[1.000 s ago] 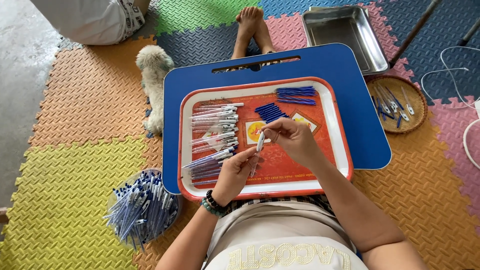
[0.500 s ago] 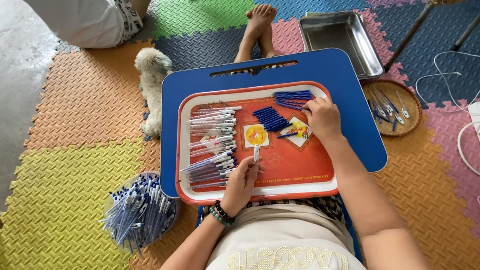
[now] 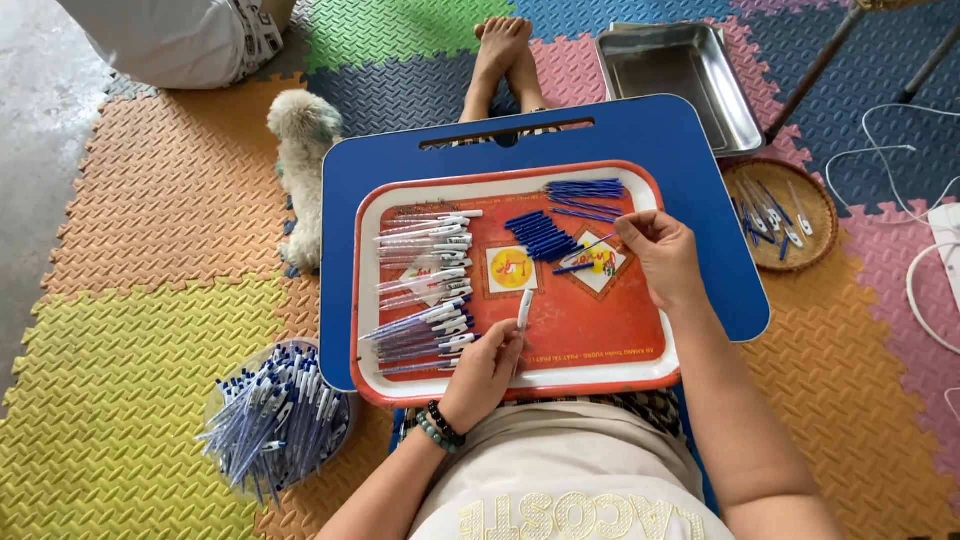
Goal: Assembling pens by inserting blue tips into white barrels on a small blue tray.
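While your left hand grips a white pen barrel upright over the red tray, your right hand pinches a blue refill beside the far refill pile, ready for threading into the barrel.

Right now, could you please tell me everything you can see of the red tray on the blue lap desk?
The red tray is a rounded rectangle with a pale raised rim, its finish glossy; the material cannot be told. Its floor is orange-red with two small yellow and white pictures. It lies flat on the blue lap desk. On its left side lies a row of clear pen barrels, at the top blue refills. The left hand rests on its near edge holding a pen; the right hand hovers over its right part.
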